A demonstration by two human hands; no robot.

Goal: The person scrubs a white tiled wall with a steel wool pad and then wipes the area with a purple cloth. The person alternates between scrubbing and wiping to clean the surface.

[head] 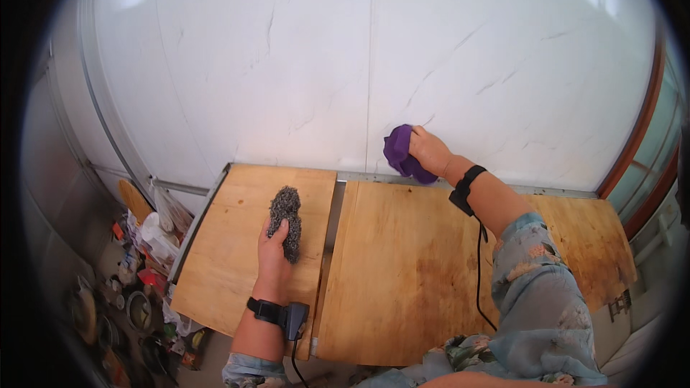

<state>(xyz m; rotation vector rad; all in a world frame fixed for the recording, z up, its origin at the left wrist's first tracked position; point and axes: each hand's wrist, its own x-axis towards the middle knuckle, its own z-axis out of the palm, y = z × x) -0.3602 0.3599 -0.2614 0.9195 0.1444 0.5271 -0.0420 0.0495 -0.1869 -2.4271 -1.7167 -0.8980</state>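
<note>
My left hand grips a grey steel-wool scouring pad above the left wooden board. The thumb lies across the pad, and its curly metal strands stick out past the fingers at both ends. Higher up and to the right, my right hand clutches a bunched purple cloth. That cloth is at the foot of the white wall panel, just over the back edge of the larger wooden board. Whether it touches the wall cannot be made out. My right fingers are partly hidden by the cloth.
A narrow gap separates the two boards, which rest on a metal frame. On the floor at left lie plastic bags, pots and other clutter. A brown-framed window stands at right. Cables hang from both wrist straps.
</note>
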